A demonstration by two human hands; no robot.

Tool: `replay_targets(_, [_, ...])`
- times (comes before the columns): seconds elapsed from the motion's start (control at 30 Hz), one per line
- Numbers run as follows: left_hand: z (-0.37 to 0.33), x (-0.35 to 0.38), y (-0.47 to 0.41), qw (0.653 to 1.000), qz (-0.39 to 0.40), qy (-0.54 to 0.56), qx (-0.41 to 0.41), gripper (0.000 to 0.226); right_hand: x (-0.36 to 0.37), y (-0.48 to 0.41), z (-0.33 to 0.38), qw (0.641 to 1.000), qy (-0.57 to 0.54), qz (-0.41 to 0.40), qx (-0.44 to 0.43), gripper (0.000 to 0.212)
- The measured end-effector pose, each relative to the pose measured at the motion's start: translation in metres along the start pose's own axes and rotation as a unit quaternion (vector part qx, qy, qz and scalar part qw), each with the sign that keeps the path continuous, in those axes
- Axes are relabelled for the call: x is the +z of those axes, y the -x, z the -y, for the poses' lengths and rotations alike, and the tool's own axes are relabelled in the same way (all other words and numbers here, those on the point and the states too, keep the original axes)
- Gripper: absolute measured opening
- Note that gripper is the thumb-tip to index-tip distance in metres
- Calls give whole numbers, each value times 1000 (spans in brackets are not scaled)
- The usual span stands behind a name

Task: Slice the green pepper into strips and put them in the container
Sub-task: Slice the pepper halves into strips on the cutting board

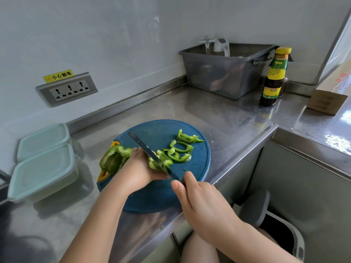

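Left hand (139, 166) had its fingers curled on the pepper (165, 161), knife (150, 151) right against them. Right hand (203, 204) gripped the knife handle; strips (180, 149) lay just past the fingertips.

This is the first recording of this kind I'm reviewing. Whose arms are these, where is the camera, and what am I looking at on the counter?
No machine here: a person works with bare hands. The one camera sits on their head, looking forward and down, so the arms enter from the bottom edge. The left hand holds a piece of green pepper on a round blue cutting board. The right hand grips a knife, its blade across that piece. Cut strips lie on the board to the right; a larger uncut piece lies at its left edge. On the steel counter, two lidded containers stand at the left, a grey tub and a sauce bottle at the back.
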State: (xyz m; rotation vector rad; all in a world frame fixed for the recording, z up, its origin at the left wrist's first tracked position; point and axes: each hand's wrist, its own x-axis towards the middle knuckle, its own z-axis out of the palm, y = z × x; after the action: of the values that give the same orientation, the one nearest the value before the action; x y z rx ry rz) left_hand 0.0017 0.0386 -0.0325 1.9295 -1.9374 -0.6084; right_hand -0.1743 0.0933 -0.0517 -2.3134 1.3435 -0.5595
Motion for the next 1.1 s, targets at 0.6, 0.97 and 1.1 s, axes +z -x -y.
replay_targets(0.6, [3, 0, 0, 999, -18, 25, 23, 39, 7, -1, 0, 1000, 21, -5, 2, 41])
replay_targets(0.97, [6, 1, 1, 998, -11, 45, -39, 35, 10, -8, 4, 997, 73, 4, 29, 36])
replay_targets(1.1, [11, 1, 1, 996, -18, 52, -66, 66, 10, -11, 3, 997, 62, 13, 44, 36])
